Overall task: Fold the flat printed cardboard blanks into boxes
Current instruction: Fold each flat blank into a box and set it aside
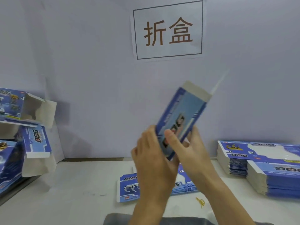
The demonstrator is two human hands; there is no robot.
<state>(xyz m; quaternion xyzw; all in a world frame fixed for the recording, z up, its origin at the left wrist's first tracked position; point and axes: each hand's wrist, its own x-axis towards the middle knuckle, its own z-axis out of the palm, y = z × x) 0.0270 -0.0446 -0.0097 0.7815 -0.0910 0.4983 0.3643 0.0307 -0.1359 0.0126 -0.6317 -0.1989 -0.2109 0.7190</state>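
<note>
Cardboard half-won: several folded boxes (24,127) piled at far left with end flaps open, two thick stacks of flat blanks (259,166) waiting at right, a few more blanks (129,187) flat on the table (65,192). Held upright between both hands, one partly formed box (181,116), blurred, probably mid-squaring. Left hand (152,156) curled round its lower edge; right hand (193,148) gripping opposite, thumb across the printed face.

folded boxes (24,127) left, blank stacks (263,166) right, sign (168,30) behind
</note>
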